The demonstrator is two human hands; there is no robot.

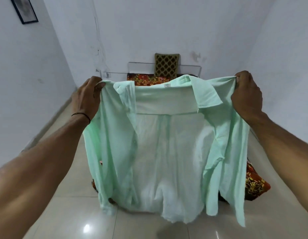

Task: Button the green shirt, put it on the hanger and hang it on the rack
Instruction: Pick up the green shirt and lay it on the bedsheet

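The pale green shirt (167, 149) hangs spread out in the air in front of me, front open and unbuttoned, its inside facing me, collar and label at the top. My left hand (87, 97) grips the shirt's left shoulder. My right hand (246, 95) grips the right shoulder at the same height. The sleeves and front panels dangle down at both sides. No hanger or rack shows in this view.
Behind the shirt lies a mattress with a red and orange patterned cover (255, 185), and a brown patterned cushion (166, 64) leans on the far white wall. Glossy pale floor tiles (72, 218) run below. A framed picture (23, 9) hangs on the left wall.
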